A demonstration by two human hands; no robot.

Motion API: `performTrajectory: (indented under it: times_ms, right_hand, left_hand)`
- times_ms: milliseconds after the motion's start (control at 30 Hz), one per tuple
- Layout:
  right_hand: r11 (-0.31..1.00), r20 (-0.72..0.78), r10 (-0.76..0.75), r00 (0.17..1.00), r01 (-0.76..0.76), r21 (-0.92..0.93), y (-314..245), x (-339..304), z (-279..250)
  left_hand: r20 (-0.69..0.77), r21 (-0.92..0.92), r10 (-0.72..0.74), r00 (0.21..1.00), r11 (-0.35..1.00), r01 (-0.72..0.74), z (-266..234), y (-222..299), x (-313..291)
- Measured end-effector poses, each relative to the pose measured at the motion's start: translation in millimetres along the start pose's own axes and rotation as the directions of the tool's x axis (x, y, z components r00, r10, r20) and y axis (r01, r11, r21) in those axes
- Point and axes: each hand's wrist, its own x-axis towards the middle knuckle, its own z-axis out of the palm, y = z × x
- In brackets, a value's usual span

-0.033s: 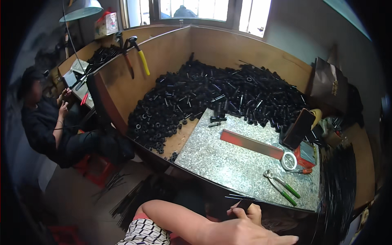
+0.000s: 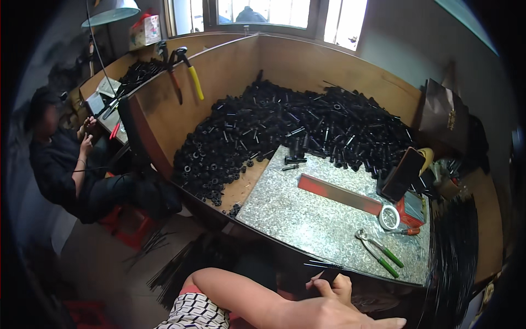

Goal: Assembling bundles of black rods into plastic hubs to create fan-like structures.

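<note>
My left hand (image 2: 350, 317) comes across from the lower left, below the table's front edge, its back up and one finger stretched out to the right; its other fingers are mostly hidden. Just beyond it, the fingers of my right hand (image 2: 335, 286) are closed in a pinch on thin rods (image 2: 320, 264), whose pale ends stick out to the left by the table edge. The rest of my right hand and its forearm are hidden behind the left. Nearest on the tabletop (image 2: 296, 219) lie end-cutting pliers (image 2: 378, 253) with green handles.
Black cylindrical parts (image 2: 285, 120) are heaped behind the tabletop. On it lie a flat metal bar (image 2: 339, 194), a white ring-shaped container (image 2: 389, 217), a screwdriver (image 2: 412, 232) and a propped phone (image 2: 404, 174). Long black rods (image 2: 457, 252) stand at right. A co-worker (image 2: 60, 164) sits at left.
</note>
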Motion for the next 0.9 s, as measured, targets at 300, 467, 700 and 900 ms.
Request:
performTrajectory:
  times_ms: [300,467,700,900]
  right_hand:
    - [0.999,0.004,-0.003,1.000,0.003,-0.052,-2.3,4.2,-1.6]
    - [0.987,-0.031,0.077,0.997,-0.081,-0.142,4.3,2.6,-7.4]
    - [0.999,0.018,0.045,0.999,-0.045,-0.024,-1.9,0.9,-2.9]
    - [0.982,-0.060,0.166,0.984,-0.160,0.103,-8.7,-1.3,1.2]
  left_hand:
    - [0.305,-0.304,-0.162,0.938,0.917,0.258,8.6,-15.6,-35.0]
    - [0.152,-0.193,-0.095,0.984,0.973,0.124,-45.0,-19.2,-13.9]
    - [-0.629,0.398,-0.462,0.625,0.500,0.769,-164.0,-180.1,-87.2]
    - [-0.599,0.692,-0.546,0.585,0.014,0.722,-208.7,-242.3,-120.2]
